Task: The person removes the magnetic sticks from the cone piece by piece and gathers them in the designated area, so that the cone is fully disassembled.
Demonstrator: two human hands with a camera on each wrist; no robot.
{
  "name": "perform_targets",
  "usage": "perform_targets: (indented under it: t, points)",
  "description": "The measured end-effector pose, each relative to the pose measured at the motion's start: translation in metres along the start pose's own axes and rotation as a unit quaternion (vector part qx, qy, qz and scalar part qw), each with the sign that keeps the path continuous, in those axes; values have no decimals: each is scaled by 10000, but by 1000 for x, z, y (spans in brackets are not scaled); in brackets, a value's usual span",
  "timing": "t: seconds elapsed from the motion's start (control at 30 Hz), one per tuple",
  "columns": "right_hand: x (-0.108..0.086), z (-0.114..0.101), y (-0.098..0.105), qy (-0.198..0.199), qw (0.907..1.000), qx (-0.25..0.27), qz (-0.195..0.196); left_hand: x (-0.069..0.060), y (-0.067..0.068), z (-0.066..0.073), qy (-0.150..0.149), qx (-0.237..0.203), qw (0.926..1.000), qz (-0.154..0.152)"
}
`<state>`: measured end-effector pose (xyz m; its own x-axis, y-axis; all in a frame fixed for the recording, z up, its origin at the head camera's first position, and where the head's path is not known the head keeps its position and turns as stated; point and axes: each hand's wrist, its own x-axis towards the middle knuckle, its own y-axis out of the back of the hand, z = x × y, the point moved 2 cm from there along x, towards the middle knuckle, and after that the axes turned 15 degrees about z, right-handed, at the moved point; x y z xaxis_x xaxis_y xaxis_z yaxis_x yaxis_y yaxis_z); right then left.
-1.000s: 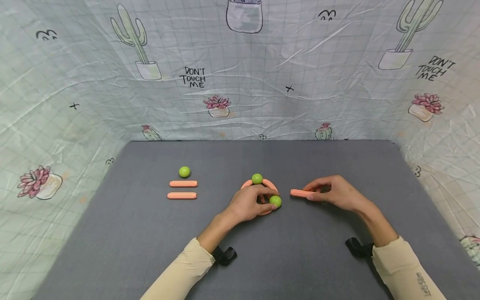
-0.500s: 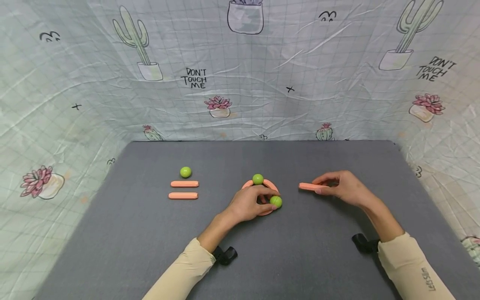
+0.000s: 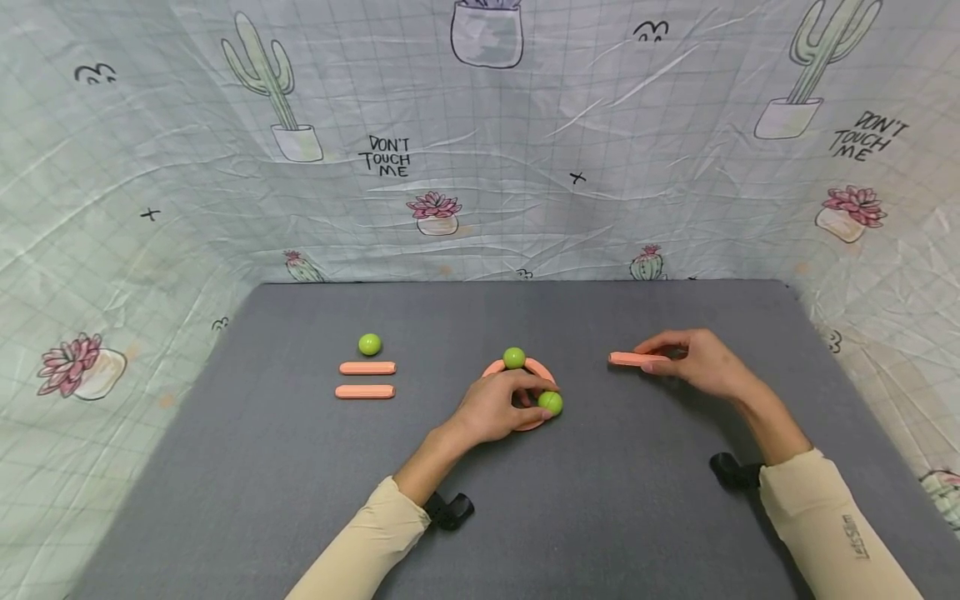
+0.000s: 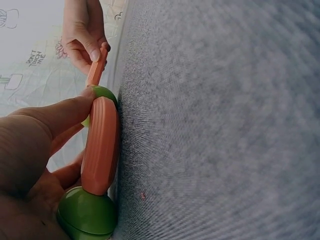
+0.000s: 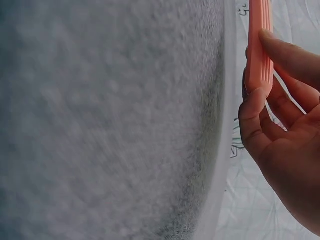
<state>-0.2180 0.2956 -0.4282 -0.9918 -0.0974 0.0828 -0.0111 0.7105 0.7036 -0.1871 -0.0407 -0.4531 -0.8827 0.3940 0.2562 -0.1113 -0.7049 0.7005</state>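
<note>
In the head view, an orange ring (image 3: pixel 542 372) of curved rods and green balls lies mid-table, partly hidden beneath my left hand (image 3: pixel 491 408). The thumb and a finger of that hand pinch the green ball (image 3: pixel 551 404) at the ring's right side. Another green ball (image 3: pixel 513 358) sits at its far side. The left wrist view shows a grooved curved rod (image 4: pixel 101 147) between the pinched ball and a nearer green ball (image 4: pixel 87 212). Off to the right, my right hand (image 3: pixel 701 362) holds a straight orange rod (image 3: pixel 626 358) by one end, between thumb and fingers, pointing left.
On the left of the grey table (image 3: pixel 300 492) lie two straight orange rods, the farther rod (image 3: pixel 367 367) and the nearer rod (image 3: pixel 364 392), side by side. A loose green ball (image 3: pixel 370 344) sits just behind them. A cactus-print cloth (image 3: pixel 510 225) surrounds the back and sides.
My right hand has moved right and farther back with the straight orange rod, away from the ring. The left hand stays in place on the green ball.
</note>
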Motion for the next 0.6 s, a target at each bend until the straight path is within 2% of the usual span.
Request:
perform_targets:
  t: [0.3,0.6]
  points:
    - [12,9,6,9,9991,-406,158,1,1,-1,25,127,9999,27]
    - [22,18,10,53,9981,-609,124,0,0,-2,69,122,9999,11]
